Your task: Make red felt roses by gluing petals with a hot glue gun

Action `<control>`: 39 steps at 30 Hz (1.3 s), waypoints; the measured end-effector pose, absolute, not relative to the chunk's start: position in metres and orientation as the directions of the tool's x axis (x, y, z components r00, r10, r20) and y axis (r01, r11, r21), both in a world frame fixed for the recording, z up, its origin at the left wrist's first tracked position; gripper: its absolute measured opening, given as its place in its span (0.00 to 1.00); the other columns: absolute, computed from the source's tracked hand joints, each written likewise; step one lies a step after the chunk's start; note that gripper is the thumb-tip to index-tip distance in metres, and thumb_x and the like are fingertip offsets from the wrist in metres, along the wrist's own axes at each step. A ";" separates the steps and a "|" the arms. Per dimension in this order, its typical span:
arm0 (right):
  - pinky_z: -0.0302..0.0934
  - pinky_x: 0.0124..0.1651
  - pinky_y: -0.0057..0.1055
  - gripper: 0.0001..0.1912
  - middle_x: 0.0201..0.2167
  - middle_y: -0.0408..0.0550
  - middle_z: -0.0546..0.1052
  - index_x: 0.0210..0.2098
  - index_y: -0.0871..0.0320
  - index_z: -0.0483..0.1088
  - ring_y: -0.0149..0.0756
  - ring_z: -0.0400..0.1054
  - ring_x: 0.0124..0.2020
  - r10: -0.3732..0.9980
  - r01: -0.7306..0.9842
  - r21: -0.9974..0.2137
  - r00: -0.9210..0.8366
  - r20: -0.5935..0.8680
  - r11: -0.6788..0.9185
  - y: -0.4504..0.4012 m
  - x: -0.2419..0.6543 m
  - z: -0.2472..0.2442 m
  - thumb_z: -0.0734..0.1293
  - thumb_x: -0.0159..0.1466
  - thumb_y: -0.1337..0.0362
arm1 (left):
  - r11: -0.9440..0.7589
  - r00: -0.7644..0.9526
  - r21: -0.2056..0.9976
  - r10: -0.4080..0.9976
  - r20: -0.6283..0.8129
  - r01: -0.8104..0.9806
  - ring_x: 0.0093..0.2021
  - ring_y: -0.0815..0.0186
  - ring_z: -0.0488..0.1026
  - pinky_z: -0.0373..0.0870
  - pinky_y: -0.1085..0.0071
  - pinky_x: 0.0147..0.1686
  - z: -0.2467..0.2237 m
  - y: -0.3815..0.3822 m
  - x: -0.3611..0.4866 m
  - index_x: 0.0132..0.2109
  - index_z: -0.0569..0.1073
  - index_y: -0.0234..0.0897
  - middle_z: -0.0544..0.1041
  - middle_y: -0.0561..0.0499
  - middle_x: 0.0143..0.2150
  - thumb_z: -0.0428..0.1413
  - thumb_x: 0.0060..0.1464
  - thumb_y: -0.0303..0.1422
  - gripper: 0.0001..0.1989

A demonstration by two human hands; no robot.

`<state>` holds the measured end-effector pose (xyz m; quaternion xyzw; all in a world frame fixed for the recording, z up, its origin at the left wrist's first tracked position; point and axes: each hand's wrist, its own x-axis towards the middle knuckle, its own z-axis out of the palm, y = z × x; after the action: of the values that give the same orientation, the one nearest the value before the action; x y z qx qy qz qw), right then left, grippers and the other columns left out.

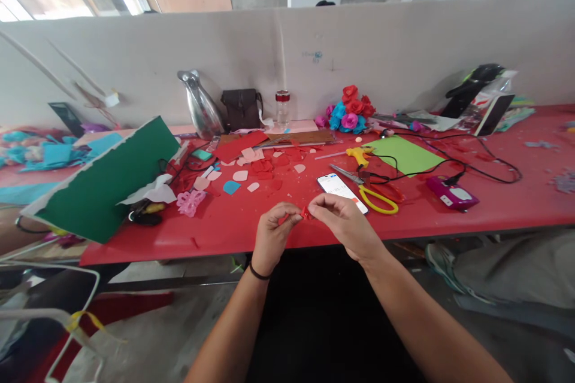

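Between my two hands, above the front edge of the red table, is a small folded red paper piece. My left hand pinches its left side between thumb and fingers. From the other side, my right hand pinches it with thumb and forefinger. A phone with a lit screen lies just behind my right hand and is partly covered by it. Yellow-handled scissors rest beside the phone. Cut pink paper petals and a blue paper petal are scattered behind my left hand.
A yellow glue gun with a black cord lies near a light green sheet. A purple power box sits at right. A green board leans at left. Paper flowers, a metal jug and a glass bottle stand at the back.
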<state>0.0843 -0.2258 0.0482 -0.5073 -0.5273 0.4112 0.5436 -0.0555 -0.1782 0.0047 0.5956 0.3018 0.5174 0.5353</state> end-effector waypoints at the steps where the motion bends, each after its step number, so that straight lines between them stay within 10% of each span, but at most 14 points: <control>1: 0.60 0.36 0.30 0.08 0.24 0.42 0.74 0.26 0.57 0.71 0.31 0.66 0.29 0.982 0.090 -0.984 0.099 0.160 0.152 -0.226 0.085 0.047 0.66 0.58 0.60 | -0.236 0.283 0.951 0.915 0.287 -0.201 0.32 0.66 0.69 0.66 0.68 0.37 0.005 -0.178 -0.055 0.26 0.77 0.37 0.73 0.50 0.27 0.63 0.46 0.37 0.08; 11: 0.61 0.40 0.33 0.05 0.31 0.44 0.76 0.32 0.55 0.73 0.33 0.68 0.33 0.964 0.233 -0.938 0.011 0.265 0.255 -0.226 0.096 0.059 0.65 0.58 0.65 | -0.199 0.338 0.950 0.900 0.274 -0.240 0.32 0.66 0.69 0.65 0.69 0.37 0.005 -0.179 -0.055 0.28 0.77 0.37 0.74 0.50 0.29 0.62 0.47 0.38 0.09; 26: 0.56 0.42 0.34 0.05 0.28 0.44 0.77 0.26 0.56 0.74 0.36 0.67 0.35 0.869 0.745 -0.458 -0.468 0.158 0.485 -0.212 0.113 0.111 0.66 0.55 0.70 | -0.329 0.491 0.939 0.805 0.333 -0.098 0.31 0.66 0.69 0.65 0.69 0.37 0.011 -0.176 -0.059 0.27 0.76 0.38 0.73 0.50 0.27 0.60 0.50 0.39 0.10; 39: 0.58 0.38 0.31 0.10 0.28 0.44 0.73 0.29 0.56 0.68 0.33 0.66 0.33 0.971 0.348 -0.909 -0.024 0.237 0.230 -0.216 0.098 0.069 0.61 0.62 0.58 | -0.298 0.217 0.936 0.917 0.335 -0.188 0.32 0.66 0.70 0.67 0.68 0.37 -0.001 -0.174 -0.054 0.28 0.77 0.38 0.75 0.50 0.29 0.62 0.47 0.35 0.06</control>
<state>0.0978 -0.2158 0.0690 -0.5217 -0.6320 0.3357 0.4644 -0.0543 -0.1736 -0.0012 0.5932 0.3072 0.5450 0.5066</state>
